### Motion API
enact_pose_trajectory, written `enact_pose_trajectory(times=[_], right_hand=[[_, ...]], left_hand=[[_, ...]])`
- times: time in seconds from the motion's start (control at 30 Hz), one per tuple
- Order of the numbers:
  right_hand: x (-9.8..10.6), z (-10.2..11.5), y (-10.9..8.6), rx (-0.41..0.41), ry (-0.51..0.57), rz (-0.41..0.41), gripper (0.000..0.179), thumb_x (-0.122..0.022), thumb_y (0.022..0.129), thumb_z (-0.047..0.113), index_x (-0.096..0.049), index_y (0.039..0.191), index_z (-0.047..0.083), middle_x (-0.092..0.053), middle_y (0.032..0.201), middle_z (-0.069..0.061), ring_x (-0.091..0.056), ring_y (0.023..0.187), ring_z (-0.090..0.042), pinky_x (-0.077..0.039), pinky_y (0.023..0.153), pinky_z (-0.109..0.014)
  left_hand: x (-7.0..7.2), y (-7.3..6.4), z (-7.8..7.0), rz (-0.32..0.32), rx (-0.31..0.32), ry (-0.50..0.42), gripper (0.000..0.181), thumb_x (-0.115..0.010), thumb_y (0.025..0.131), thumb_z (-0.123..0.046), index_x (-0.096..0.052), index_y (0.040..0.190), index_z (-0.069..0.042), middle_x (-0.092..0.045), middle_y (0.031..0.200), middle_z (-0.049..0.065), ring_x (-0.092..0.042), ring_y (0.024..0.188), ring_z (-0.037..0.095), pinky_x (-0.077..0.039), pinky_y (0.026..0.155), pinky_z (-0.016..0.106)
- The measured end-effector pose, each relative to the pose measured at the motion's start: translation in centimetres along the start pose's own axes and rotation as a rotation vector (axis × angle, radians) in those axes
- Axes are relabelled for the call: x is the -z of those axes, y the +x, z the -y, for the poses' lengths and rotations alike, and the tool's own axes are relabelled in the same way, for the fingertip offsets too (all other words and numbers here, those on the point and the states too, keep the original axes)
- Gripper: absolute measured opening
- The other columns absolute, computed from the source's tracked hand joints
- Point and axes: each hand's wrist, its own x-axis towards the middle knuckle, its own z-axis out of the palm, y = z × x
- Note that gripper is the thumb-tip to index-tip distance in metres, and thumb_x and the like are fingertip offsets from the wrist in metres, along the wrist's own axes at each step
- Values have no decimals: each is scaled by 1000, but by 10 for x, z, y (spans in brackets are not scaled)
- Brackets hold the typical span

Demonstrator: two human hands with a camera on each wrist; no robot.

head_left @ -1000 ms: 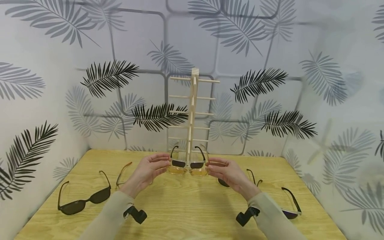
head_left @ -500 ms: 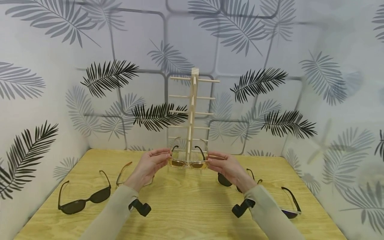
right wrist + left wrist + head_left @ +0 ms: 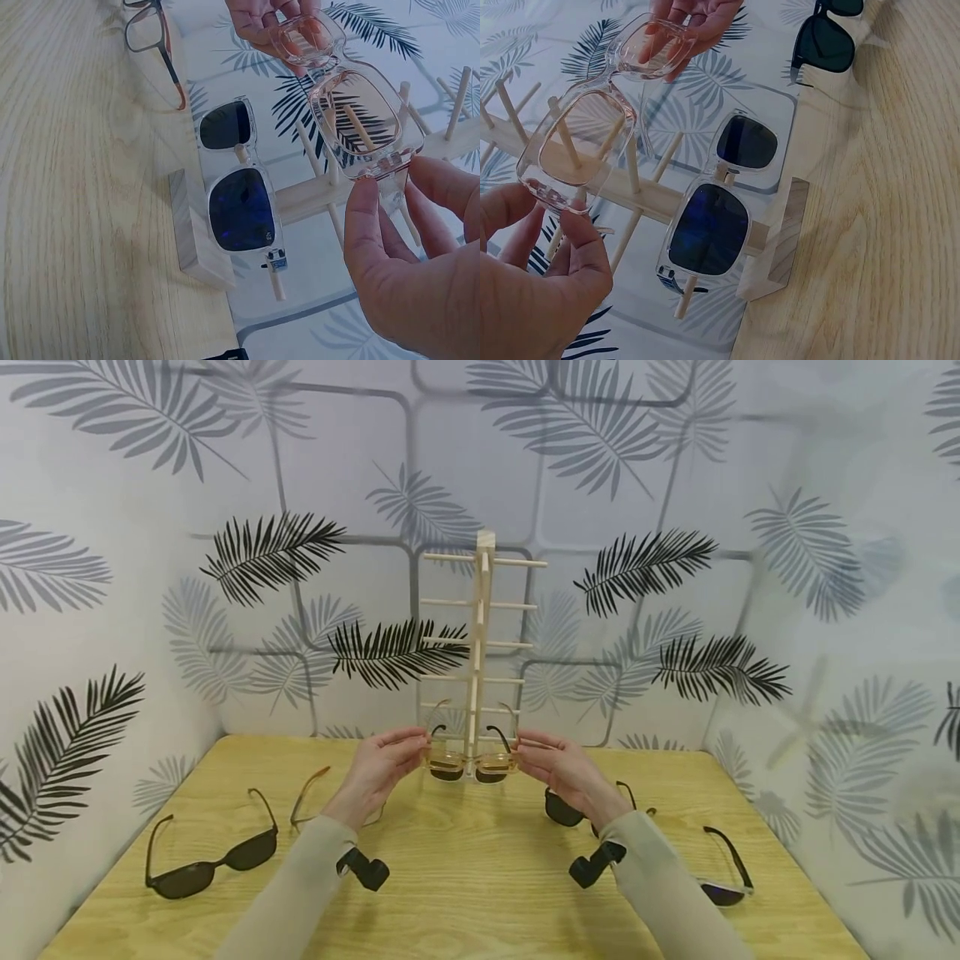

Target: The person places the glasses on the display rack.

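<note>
Pinching clear-framed glasses (image 3: 613, 69) at the hinge corners, w/ L hand (image 3: 384, 764) on 1 end & R hand (image 3: 558, 767) on the other, clamped btwn thumb & fingertips. Transparent, w/ v. pale peach lenses & temples unfolded. Held up in front of wooden rack (image 3: 478, 662), near dark-lensed pair (image 3: 709, 227) hung low on it. Bears tiny mark (image 3: 268, 235) on 1 dark lens, too small to read. Lying on table (image 3: 465, 885): black sunglasses (image 3: 186, 878) far L, brown-tipped glasses (image 3: 148, 31) nearer, 2 more pairs (image 3: 564, 810) on R.
</note>
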Motion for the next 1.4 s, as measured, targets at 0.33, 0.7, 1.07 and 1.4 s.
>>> enact_pose_trajectory(times=[0.33,0.7,1.07,1.4], right_hand=[[1,8,11,6,17,-8,53,-54,99,2,-37,149,-1,-70,112,0,-67,108,-13,-52,99,-28],[4,6,22,-4,41,-47,52,-57,99,5,-40,148,2,-71,111,1,-67,107,-13,-53,97,-28],[6,7,36,-37,113,-43,51,-56,99,4,-41,148,3,-72,105,-3,-70,97,-11,-56,89,-25],[8,1,48,-45,129,-66,53,-55,100,4,-38,150,2,-70,110,-5,-69,96,-11,-56,87,-23]], left_hand=[[-3,13,-1,-41,3,40,43,-67,93,-7,-56,134,3,-73,108,2,-68,99,15,-56,84,25],[-5,29,-3,-50,16,21,44,-64,95,-7,-54,136,5,-74,91,-4,-67,87,10,-56,80,24],[-5,34,-3,-108,35,12,35,-65,94,-8,-63,129,0,-74,89,-2,-67,84,11,-56,82,27],[-4,43,0,-91,37,-7,38,-61,97,-7,-57,134,3,-73,87,-3,-66,84,11,-54,77,22]])
